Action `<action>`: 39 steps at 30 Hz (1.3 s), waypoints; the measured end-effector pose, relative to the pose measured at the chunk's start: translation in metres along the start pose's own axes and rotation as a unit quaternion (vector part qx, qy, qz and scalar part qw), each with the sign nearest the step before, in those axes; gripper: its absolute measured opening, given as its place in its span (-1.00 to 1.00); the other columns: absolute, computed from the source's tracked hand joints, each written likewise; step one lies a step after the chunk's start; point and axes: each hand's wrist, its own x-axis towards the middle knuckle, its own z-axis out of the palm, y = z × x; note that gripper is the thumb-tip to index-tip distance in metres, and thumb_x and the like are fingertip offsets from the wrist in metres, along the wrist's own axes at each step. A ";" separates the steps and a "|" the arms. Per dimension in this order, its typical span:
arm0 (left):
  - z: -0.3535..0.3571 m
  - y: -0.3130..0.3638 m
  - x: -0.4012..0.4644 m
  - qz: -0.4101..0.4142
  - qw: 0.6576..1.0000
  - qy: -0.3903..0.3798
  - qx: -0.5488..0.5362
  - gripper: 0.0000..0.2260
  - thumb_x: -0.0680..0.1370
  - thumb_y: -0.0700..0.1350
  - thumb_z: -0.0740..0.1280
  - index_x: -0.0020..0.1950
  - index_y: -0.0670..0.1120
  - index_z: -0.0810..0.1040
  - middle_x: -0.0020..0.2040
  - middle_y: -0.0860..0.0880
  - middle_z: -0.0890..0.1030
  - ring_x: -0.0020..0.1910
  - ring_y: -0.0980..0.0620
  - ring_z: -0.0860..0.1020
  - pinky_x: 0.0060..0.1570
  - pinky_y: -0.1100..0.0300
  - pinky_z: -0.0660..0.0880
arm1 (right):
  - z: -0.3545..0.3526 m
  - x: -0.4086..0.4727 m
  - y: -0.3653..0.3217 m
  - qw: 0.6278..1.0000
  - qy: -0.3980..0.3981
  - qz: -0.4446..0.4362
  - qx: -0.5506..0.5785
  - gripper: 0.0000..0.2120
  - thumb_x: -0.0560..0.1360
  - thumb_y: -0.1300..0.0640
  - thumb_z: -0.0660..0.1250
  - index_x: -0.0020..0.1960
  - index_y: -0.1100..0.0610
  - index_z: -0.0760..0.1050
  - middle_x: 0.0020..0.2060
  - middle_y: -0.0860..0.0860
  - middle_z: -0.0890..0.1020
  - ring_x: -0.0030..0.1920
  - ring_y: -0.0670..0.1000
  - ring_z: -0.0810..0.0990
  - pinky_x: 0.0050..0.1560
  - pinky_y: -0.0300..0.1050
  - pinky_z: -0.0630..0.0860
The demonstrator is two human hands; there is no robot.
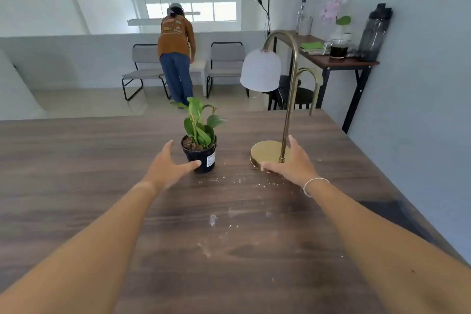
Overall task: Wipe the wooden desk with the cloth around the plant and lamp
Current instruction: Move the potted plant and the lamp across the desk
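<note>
A dark wooden desk [102, 186] fills the lower view, with pale crumbs and smears [229, 201] scattered across its middle. A small green plant in a black pot [201, 153] stands near the centre. My left hand [168, 166] is open just left of the pot, thumb at its front wall. A brass lamp with a white shade [270, 151] stands to the right. My right hand [290, 160] is spread over the round brass base, fingers apart around the stem. No cloth is visible on this desk.
The desk's right edge runs close to a grey wall. Beyond it a side table [339, 58] carries green cloths [312, 46], a glass mug, a dark bottle and a pink flower. A person [175, 53] bends by two grey chairs at the back.
</note>
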 end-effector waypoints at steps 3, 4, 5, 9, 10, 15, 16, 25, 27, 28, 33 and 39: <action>0.001 -0.007 0.031 0.029 0.998 -0.023 -0.046 -0.03 0.27 0.13 0.53 0.51 0.00 0.04 0.45 -0.10 0.31 0.37 -0.10 0.34 0.31 0.02 0.30 | 0.010 0.019 -0.002 1.000 0.018 0.009 -0.007 0.09 0.07 -0.29 0.51 0.43 0.02 0.08 0.32 0.06 0.39 0.32 0.11 0.34 0.28 0.08 0.36; 0.004 -0.010 0.037 0.042 0.997 -0.038 -0.052 -0.03 0.26 0.11 0.54 0.51 0.01 0.06 0.42 -0.07 0.34 0.35 -0.07 0.36 0.29 0.06 0.31 | 0.013 0.022 0.001 1.000 0.018 0.015 0.005 0.09 0.05 -0.28 0.51 0.42 0.00 0.09 0.30 0.05 0.41 0.30 0.10 0.36 0.25 0.04 0.37; 0.008 -0.014 0.045 0.051 0.995 -0.052 -0.072 -0.04 0.23 0.11 0.55 0.49 0.03 0.10 0.39 -0.02 0.39 0.32 -0.02 0.40 0.28 0.10 0.32 | 0.016 0.027 0.004 0.999 0.019 0.018 0.018 0.08 0.03 -0.28 0.52 0.41 -0.02 0.10 0.30 0.04 0.41 0.29 0.10 0.37 0.21 0.01 0.36; 0.019 -0.020 0.055 0.073 0.982 -0.078 -0.156 -0.17 0.09 0.17 0.57 0.30 0.16 0.31 0.14 0.24 0.55 0.07 0.32 0.54 0.12 0.27 0.44 | 0.021 0.036 0.014 1.000 0.001 0.004 0.026 0.11 0.04 -0.28 0.54 0.44 -0.10 0.06 0.37 -0.04 0.34 0.35 0.04 0.31 0.21 -0.03 0.30; 0.019 -0.019 0.055 0.076 0.980 -0.073 -0.166 -0.19 0.07 0.19 0.58 0.25 0.19 0.34 0.11 0.25 0.56 0.04 0.37 0.53 0.07 0.30 0.43 | 0.020 0.035 0.013 0.999 -0.002 -0.009 0.041 0.10 0.06 -0.27 0.54 0.45 -0.11 0.06 0.36 -0.07 0.33 0.34 0.00 0.30 0.24 -0.04 0.28; 0.040 -0.016 0.075 0.066 0.981 -0.049 -0.176 -0.26 0.02 0.25 0.57 0.13 0.28 0.35 0.08 0.26 0.56 0.00 0.45 0.50 -0.04 0.40 0.38 | 0.028 0.053 0.021 0.983 0.042 -0.026 0.174 -0.63 0.39 -0.17 0.37 0.13 -0.06 0.52 0.11 -0.13 0.54 0.15 -0.09 0.48 0.00 -0.30 0.34; 0.040 -0.014 0.074 0.070 0.982 -0.046 -0.172 -0.25 0.03 0.24 0.57 0.15 0.26 0.35 0.07 0.27 0.55 -0.01 0.47 0.50 -0.06 0.43 0.37 | 0.029 0.052 0.020 0.982 0.056 -0.025 0.179 -0.74 0.44 -0.14 0.32 0.00 -0.01 0.58 0.04 -0.09 0.60 0.11 -0.06 0.52 -0.05 -0.30 0.34; 0.047 -0.004 0.083 0.086 0.979 -0.033 -0.179 -0.26 0.10 0.15 0.54 0.22 0.17 0.32 0.05 0.27 0.51 -0.02 0.45 0.49 -0.15 0.56 0.37 | 0.038 0.065 0.017 0.971 0.091 -0.036 0.220 -0.43 0.56 -0.11 0.11 -0.56 0.04 0.52 -0.39 -0.02 0.66 -0.17 -0.16 0.62 -0.08 -0.38 0.34; 0.049 -0.001 0.085 0.087 0.980 -0.034 -0.178 -0.26 0.11 0.15 0.54 0.22 0.17 0.31 0.06 0.28 0.50 0.03 0.37 0.47 -0.09 0.47 0.35 | 0.040 0.067 0.019 0.968 0.102 -0.026 0.229 -0.39 0.55 -0.14 0.09 -0.56 0.11 0.50 -0.49 -0.04 0.62 -0.17 -0.18 0.63 -0.04 -0.30 0.34; 0.050 0.000 0.086 0.088 0.979 -0.035 -0.178 -0.26 0.11 0.15 0.54 0.22 0.17 0.31 0.06 0.28 0.50 0.03 0.37 0.46 -0.09 0.47 0.35 | 0.041 0.067 0.020 0.966 0.108 -0.022 0.234 -0.38 0.55 -0.16 0.08 -0.57 0.11 0.49 -0.57 -0.08 0.58 -0.18 -0.15 0.63 -0.02 -0.24 0.34; 0.054 0.002 0.089 0.098 0.977 -0.043 -0.186 -0.27 0.13 0.11 0.54 0.23 0.15 0.32 0.06 0.26 0.51 -0.06 0.51 0.47 -0.21 0.61 0.38 | 0.046 0.067 0.019 0.961 0.154 -0.009 0.230 -0.44 0.54 -0.18 0.06 -0.27 0.17 0.65 -0.70 -0.23 0.45 -0.42 -0.11 0.45 -0.16 -0.16 0.39; 0.058 0.006 0.094 0.105 0.976 -0.053 -0.184 -0.28 0.12 0.14 0.55 0.21 0.18 0.34 0.08 0.24 0.54 -0.01 0.48 0.49 -0.16 0.60 0.39 | 0.047 0.075 0.016 0.953 0.200 -0.011 0.229 -0.46 0.55 -0.15 0.07 -0.41 0.10 0.60 -0.55 -0.12 0.55 -0.41 -0.16 0.49 -0.29 -0.49 0.32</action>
